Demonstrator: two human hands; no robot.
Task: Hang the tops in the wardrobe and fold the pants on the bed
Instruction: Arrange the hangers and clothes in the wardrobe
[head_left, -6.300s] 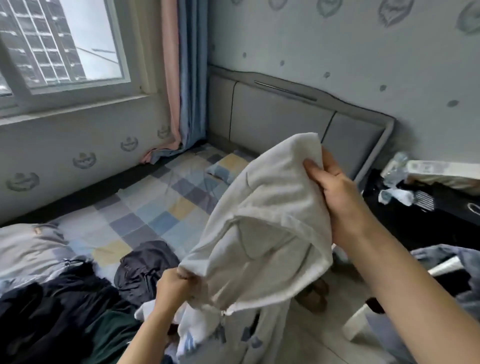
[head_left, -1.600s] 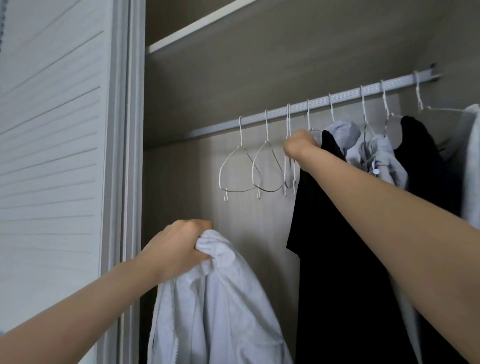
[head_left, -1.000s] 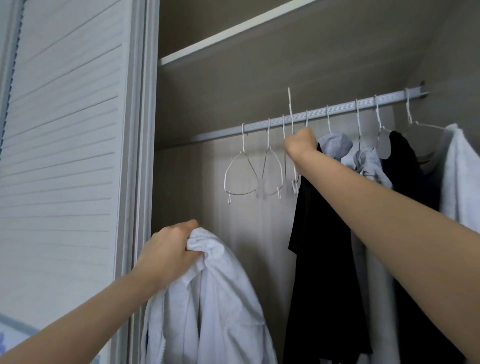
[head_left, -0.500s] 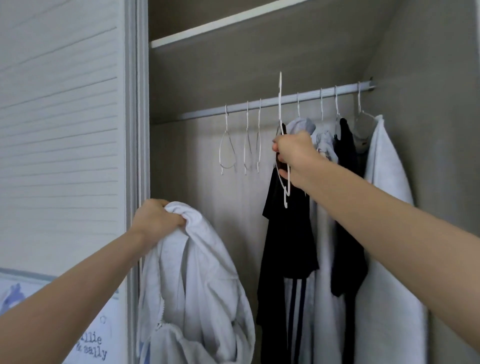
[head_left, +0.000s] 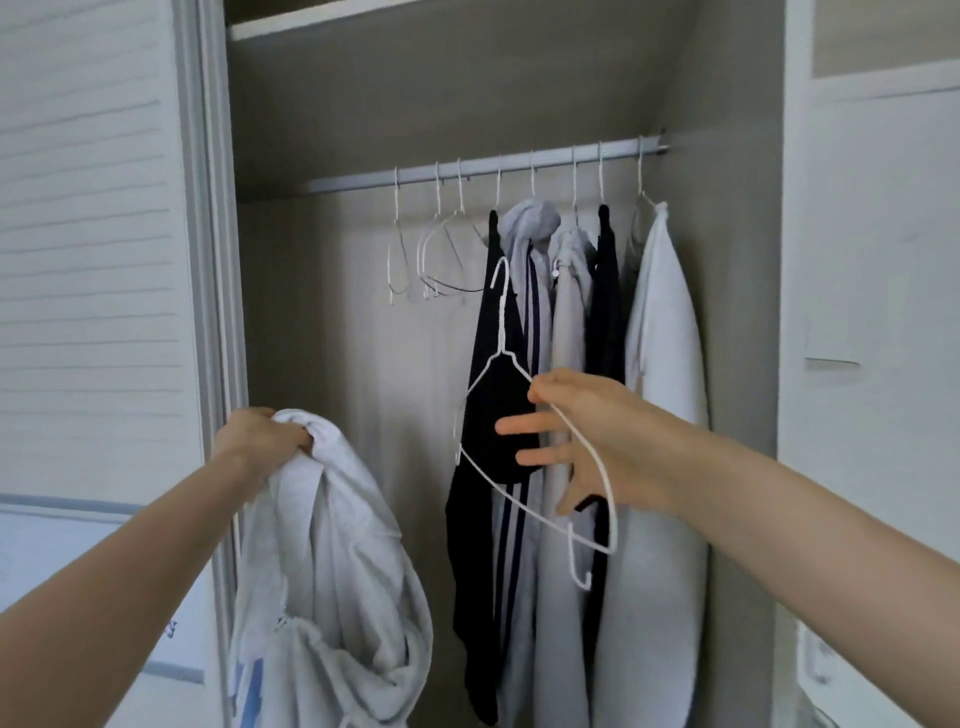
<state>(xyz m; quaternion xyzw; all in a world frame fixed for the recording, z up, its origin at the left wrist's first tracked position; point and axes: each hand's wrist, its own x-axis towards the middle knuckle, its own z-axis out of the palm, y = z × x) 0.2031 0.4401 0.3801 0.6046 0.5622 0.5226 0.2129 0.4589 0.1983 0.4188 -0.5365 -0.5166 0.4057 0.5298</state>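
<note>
Left hand fisted round white hoodie, held low at wardrobe opening. Right hand pinching white wire hanger, other fingers splayed. Hoodie not yet on hanger. Beyond: rail, several tops already hung, spare hangers. Pants out of view.

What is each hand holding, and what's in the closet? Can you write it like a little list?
left hand: grips a white top by its bunched upper edge
right hand: holds a white hanger, off the rail, some fingers straight
rail: empty hangers at its left, hung clothes at its right
hung clothes: dark, grey and white
top: not yet on the hanger
</note>
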